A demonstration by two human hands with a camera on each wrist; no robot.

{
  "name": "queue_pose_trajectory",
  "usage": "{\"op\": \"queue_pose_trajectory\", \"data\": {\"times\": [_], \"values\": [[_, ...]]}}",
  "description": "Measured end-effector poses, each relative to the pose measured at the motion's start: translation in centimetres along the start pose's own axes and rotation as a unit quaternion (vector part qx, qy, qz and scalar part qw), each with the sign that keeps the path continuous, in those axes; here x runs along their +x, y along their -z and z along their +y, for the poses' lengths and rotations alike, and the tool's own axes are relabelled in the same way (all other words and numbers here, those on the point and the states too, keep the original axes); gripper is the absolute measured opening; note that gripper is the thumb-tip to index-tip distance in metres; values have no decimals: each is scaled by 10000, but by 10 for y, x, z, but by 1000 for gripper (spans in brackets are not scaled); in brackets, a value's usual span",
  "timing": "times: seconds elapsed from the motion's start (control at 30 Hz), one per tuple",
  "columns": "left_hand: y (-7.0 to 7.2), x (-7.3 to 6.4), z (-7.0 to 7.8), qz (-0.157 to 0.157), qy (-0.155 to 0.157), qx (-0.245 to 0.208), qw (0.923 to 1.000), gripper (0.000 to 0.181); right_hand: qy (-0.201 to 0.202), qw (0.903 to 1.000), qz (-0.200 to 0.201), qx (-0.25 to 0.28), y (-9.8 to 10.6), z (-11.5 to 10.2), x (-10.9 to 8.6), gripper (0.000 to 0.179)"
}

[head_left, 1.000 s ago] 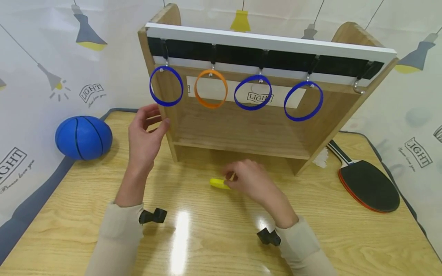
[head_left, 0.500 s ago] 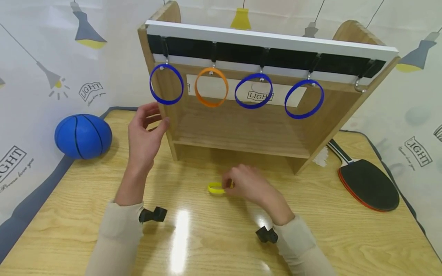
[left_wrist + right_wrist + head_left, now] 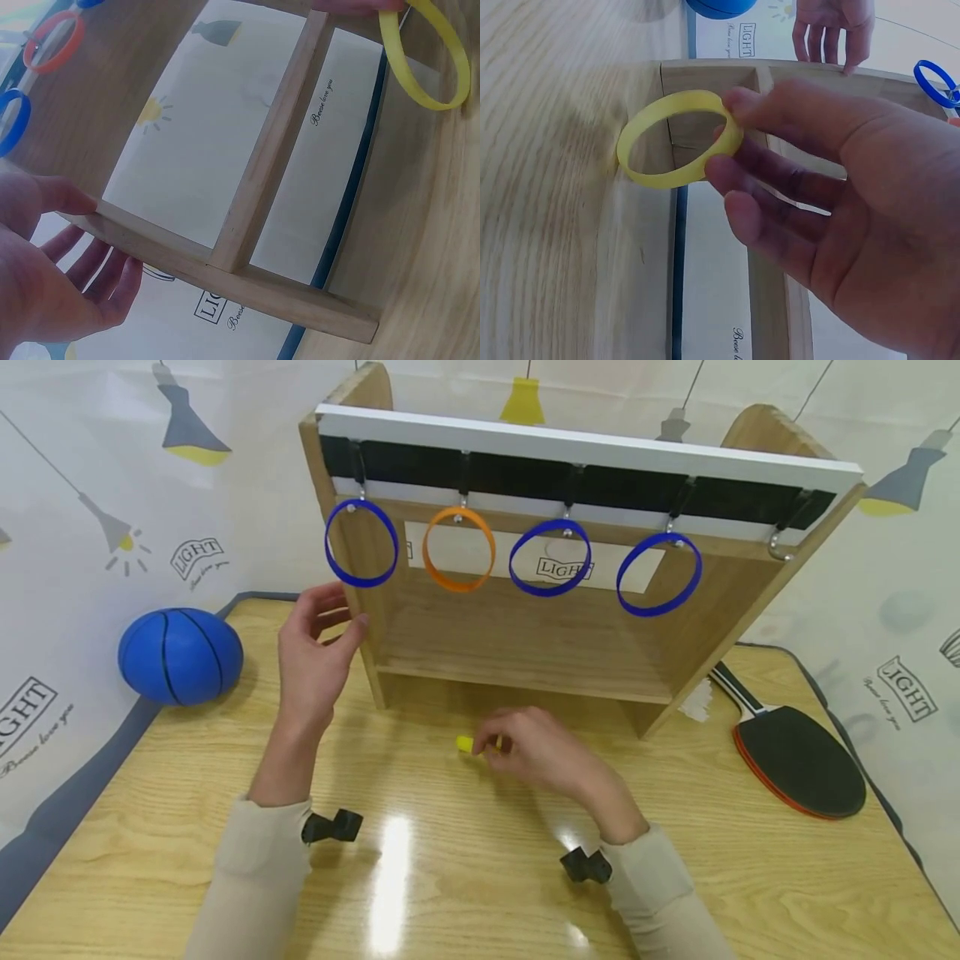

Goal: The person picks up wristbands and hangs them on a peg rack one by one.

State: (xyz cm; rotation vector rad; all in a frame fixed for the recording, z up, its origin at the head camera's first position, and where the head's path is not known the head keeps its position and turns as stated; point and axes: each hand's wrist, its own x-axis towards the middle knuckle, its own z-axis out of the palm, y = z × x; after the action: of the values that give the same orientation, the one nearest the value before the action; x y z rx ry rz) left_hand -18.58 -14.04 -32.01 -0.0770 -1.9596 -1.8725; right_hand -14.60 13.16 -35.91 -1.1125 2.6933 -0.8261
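A small wooden shelf stands on the table. My left hand grips its left side panel, thumb on the front edge and fingers round the outer face. In front of the shelf my right hand pinches a yellow ring between thumb and fingertips. The right wrist view shows this thin, flat-banded ring whole, apart from the part under the fingers. From the shelf's front rail hang three blue rings and an orange ring, each on its own hook. The rightmost hook bears no ring.
A blue ball sits on the table left of the shelf. To the right lies a table tennis bat, its handle toward the shelf. Printed cloth walls close off the back and sides.
The right hand has turned the yellow ring, seen broad half a second ago and nearly edge-on now, and moved slightly toward the shelf. My left hand has stayed in place.
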Motion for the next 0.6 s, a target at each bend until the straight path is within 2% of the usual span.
{"op": "queue_pose_trajectory", "data": {"times": [0.3,0.47,0.6], "values": [[0,0,0,-24,-27,-5,10000,38,-320,9934,710,-841,3,-3,1,19],[0,0,0,-15,20,23,10000,38,-335,9859,815,-1420,4,-3,0,20],[0,0,1,9,20,35,10000,38,-310,9842,792,-1552,6,-2,-2,19]]}}
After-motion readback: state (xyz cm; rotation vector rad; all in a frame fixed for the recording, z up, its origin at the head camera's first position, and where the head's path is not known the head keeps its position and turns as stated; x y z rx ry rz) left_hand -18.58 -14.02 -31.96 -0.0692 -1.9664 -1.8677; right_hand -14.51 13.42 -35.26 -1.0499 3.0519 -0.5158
